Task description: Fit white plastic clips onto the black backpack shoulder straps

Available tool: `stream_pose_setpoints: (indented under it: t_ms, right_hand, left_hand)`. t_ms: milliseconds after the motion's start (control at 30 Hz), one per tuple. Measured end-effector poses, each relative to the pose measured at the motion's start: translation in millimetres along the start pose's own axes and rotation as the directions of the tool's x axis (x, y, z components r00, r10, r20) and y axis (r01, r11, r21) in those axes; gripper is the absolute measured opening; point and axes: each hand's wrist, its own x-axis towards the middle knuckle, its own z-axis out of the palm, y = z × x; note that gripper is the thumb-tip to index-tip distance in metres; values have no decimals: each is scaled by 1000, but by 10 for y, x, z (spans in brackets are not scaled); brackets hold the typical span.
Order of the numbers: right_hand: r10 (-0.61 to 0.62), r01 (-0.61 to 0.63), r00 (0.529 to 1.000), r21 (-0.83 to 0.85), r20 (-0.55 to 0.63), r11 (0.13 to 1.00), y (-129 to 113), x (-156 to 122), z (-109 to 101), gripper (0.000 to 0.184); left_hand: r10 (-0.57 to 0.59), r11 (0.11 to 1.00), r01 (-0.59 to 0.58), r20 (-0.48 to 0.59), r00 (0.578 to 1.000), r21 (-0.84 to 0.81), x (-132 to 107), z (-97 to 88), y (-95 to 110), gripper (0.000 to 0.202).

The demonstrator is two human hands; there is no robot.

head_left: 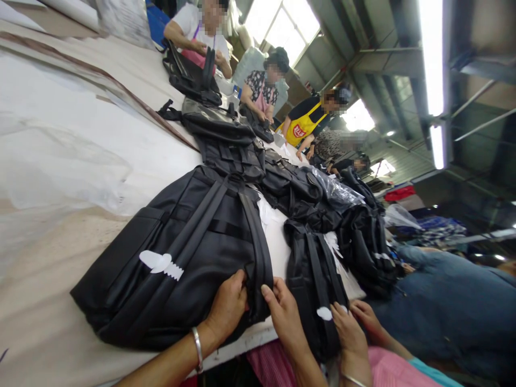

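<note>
A large black backpack (193, 226) lies on the table in front of me, straps side up. Low on one of its shoulder straps sits a white wrap with a serrated end (161, 263). The other shoulder strap (258, 242) runs down to my hands. My left hand (228, 303), with a silver bangle at the wrist, is closed on the lower part of that strap; the fingertips are partly hidden. On the strap's outer edge, my right hand (284, 309) pinches with thumb and fingers.
Right of me, a co-worker's hands (350, 328) work on a smaller black backpack (310, 263) with white wraps. More black bags (226, 126) line the long table (97, 156). Several people stand along its far side, one in a yellow apron (302, 126). Clear plastic (338, 188) covers some bags.
</note>
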Motion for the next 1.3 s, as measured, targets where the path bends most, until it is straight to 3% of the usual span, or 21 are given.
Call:
stream_pose_setpoints:
  t_ms: [200,267,367,433,500,567,733,1000,1167,1300]
  right_hand:
    - [66,-74,997,340,33,938,148,85,11,29]
    - [71,-75,997,420,25,904,163,94,12,30]
    - [60,-60,998,506,16,860,171,87,28,32]
    - [38,-34,999,524,3,851,176,73,56,31]
    - [10,-1,1000,525,-16,851,183,57,89,29]
    - [-6,21,1000,525,-30,851,192,44,118,29]
    - [-48,69,997,516,-54,854,212,31,130,28]
    - [-117,157,986,445,-115,882,202,6,115,27]
    - [-163,196,978,303,-129,933,187,11,132,16]
    - [-109,153,971,197,-215,968,195,-1,183,14]
  left_hand:
    - [-10,1000,10,38,999,-6,-27,-42,185,9]
    - [-16,1000,16,0,1000,-22,-125,-68,255,14]
    - [-123,990,117,-69,990,-82,-333,-84,303,29]
    - [-205,971,203,-2,979,-124,-448,-58,300,35]
    - [-248,950,262,97,964,-169,-500,-6,296,40]
    - [-265,936,287,129,956,-205,-492,52,310,46]
    - [-272,949,279,67,960,-148,-393,123,414,55]
    - [-249,966,249,10,968,-62,-288,77,429,39]
    - [-270,963,269,55,961,35,-166,39,474,38]
    - [-322,946,317,98,941,63,-121,-34,454,39]
